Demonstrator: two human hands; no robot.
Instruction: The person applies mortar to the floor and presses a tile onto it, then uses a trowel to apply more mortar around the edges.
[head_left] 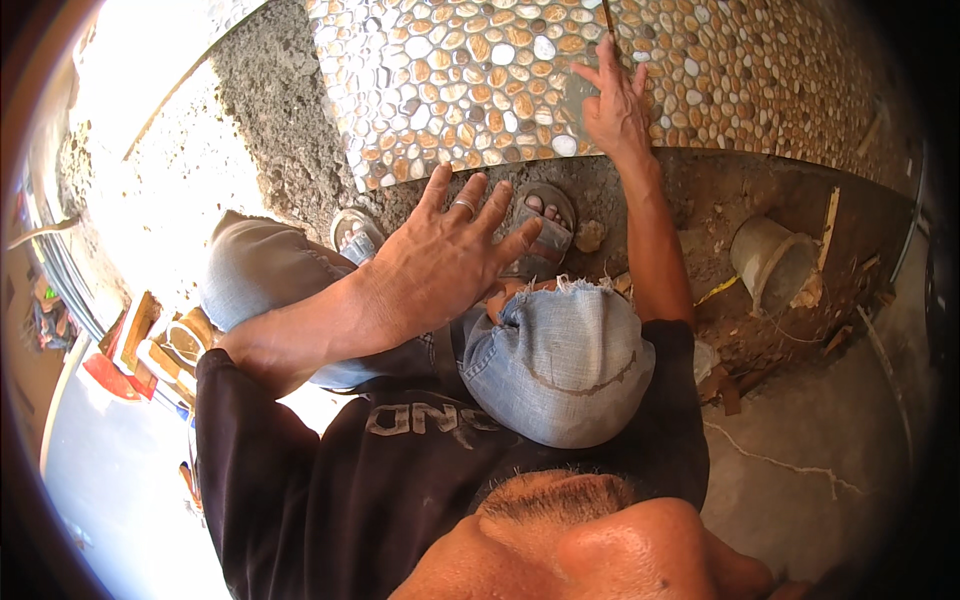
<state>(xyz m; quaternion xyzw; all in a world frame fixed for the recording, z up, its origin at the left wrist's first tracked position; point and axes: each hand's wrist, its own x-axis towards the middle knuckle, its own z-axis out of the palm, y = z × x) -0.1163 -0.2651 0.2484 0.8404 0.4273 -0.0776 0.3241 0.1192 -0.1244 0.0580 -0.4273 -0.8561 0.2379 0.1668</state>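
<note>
Pebble-patterned tiles point(470, 80) in brown, white and grey spread across the far side, with a thin dark joint point(607, 15) between two of them. My right hand point(617, 105) reaches out over the tiles, its fingers apart and one fingertip at the near end of that joint. No tool shows in it. Beside its thumb lies a plain grey patch point(577, 100); whether this is mortar or a flat piece, I cannot tell. My left hand point(445, 240), with a ring on one finger, is held palm down above my knees, its fingers spread and nothing in them.
Rough grey mortar point(285, 100) borders the tiles on the left. A dirty bucket point(770, 260) lies tipped on the soil at the right, near a wooden strip point(830, 225). Wood pieces and a red object point(112, 376) sit at the left. My sandals point(545, 225) stand by the tiles' near edge.
</note>
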